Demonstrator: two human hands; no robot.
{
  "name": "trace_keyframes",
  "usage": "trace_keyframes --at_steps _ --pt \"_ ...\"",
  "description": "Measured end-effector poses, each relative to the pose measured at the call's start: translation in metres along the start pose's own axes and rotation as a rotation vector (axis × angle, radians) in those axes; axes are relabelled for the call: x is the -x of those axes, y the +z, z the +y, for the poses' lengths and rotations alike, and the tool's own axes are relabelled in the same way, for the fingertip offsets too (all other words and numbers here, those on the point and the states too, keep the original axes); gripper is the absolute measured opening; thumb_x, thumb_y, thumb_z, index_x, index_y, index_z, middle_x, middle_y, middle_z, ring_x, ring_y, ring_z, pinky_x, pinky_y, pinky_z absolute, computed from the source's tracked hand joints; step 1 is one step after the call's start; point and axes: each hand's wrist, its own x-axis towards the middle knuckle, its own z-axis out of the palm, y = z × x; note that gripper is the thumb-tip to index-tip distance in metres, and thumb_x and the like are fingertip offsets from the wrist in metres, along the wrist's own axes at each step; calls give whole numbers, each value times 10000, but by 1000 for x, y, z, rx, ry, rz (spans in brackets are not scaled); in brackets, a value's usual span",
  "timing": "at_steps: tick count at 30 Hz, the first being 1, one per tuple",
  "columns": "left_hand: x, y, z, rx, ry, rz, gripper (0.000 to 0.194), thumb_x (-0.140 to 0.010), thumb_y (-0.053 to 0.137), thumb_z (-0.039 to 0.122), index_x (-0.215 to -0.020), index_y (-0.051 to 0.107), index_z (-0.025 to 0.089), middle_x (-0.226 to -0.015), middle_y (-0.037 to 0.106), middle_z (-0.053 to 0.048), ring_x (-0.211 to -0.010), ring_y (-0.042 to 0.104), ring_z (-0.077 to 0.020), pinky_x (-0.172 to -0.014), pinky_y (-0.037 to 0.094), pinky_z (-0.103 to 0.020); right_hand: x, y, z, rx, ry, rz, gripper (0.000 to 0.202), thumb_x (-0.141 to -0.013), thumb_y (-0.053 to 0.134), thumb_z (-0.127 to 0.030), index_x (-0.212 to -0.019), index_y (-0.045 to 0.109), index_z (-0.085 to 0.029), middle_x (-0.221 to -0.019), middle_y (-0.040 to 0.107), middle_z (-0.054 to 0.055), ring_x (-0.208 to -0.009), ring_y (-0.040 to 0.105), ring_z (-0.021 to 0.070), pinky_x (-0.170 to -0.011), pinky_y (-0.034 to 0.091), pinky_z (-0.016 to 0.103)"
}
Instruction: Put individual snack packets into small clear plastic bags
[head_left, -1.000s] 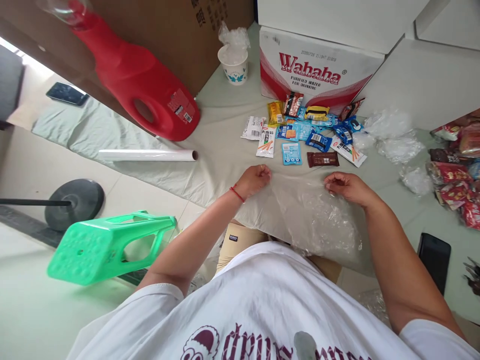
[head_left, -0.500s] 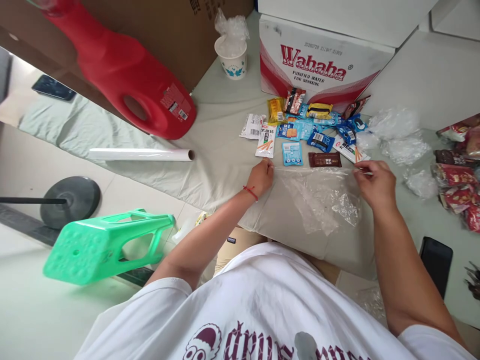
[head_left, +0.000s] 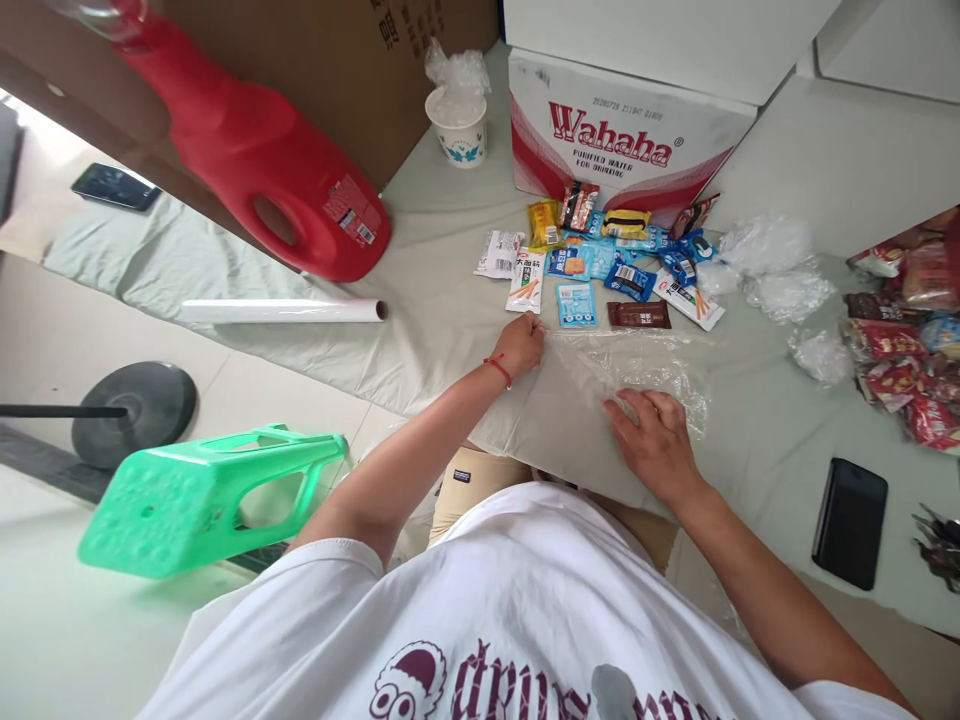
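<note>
A sheet of clear plastic film (head_left: 675,375) lies crinkled on the cloth-covered table in front of me. My left hand (head_left: 521,343), with a red string at the wrist, is closed in a pinch on the film's left corner. My right hand (head_left: 654,440) rests over the film's near part, fingers apart and slightly bent. Just beyond the film are small snack packets: a white stick-snack packet (head_left: 526,281), a light blue packet (head_left: 576,305), a brown packet (head_left: 639,315) and another white packet (head_left: 690,298). Several blue and yellow packets are heaped behind them.
A Wahaha carton (head_left: 622,140) stands at the back, beside a paper cup (head_left: 459,135) stuffed with plastic. To the left are a red bottle (head_left: 262,150), a white roll (head_left: 285,311) and a green stool (head_left: 172,510). Crumpled plastic (head_left: 787,290), red packets (head_left: 889,340) and a phone (head_left: 851,520) lie right.
My right hand has let go of the film's right corner and moved left and nearer to me, onto the film. My left hand stays at its corner. The view has shifted slightly.
</note>
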Motion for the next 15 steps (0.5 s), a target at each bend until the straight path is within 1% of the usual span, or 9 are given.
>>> trace_keyframes --at_steps 2,4,6,9,10,12,15 --pt "1 0 2 8 -6 3 173 -894 673 187 -797 533 220 -520 487 56 -389 416 -108 -549 319 -254 1 8 3 0 27 24 369 -971 548 -120 -1232 726 -311 -1249 701 70 -1188 518 267 -1073 398 486" --pt "2 0 4 14 -9 2 179 -894 676 184 -793 532 218 -516 487 58 -385 412 -102 -538 310 -249 4 10 2 -16 51 46 308 -973 559 -151 -1140 760 -316 -1208 716 60 -1134 521 263 -1026 394 471" --pt "3 0 6 23 -18 -2 179 -899 664 175 -793 527 219 -510 478 62 -382 408 -100 -528 302 -245 6 5 -5 -38 69 68 269 -975 577 -189 -1109 772 -316 -1228 710 60 -1109 516 265 -999 390 461" --pt "2 2 11 36 -44 -9 178 -901 634 150 -791 514 222 -510 463 66 -383 412 -104 -520 302 -244 4 -5 -23 -60 65 77 222 -974 604 -235 -1092 778 -305 -1255 698 69 -1095 520 272 -987 392 455" --pt "1 3 13 40 -54 -13 175 -900 623 141 -792 512 222 -515 467 64 -387 418 -107 -521 307 -246 2 -7 -30 -63 53 60 214 -978 602 -244 -1091 777 -297 -1249 699 75 -1085 530 272 -983 396 454" --pt "-1 5 18 48 -72 -20 159 -894 605 126 -800 517 220 -536 489 53 -397 434 -113 -527 318 -251 -4 -7 -45 -72 17 -15 221 -1002 569 -253 -1089 772 -271 -1240 703 89 -1047 562 263 -944 418 439" --pt "-4 6 24 57 -95 -27 144 -886 603 117 -809 531 214 -565 528 37 -405 448 -111 -531 321 -255 -16 3 -64 -101 -20 -162 284 -1042 484 -256 -1085 763 -228 -1291 689 114 -999 612 252 -850 455 407"
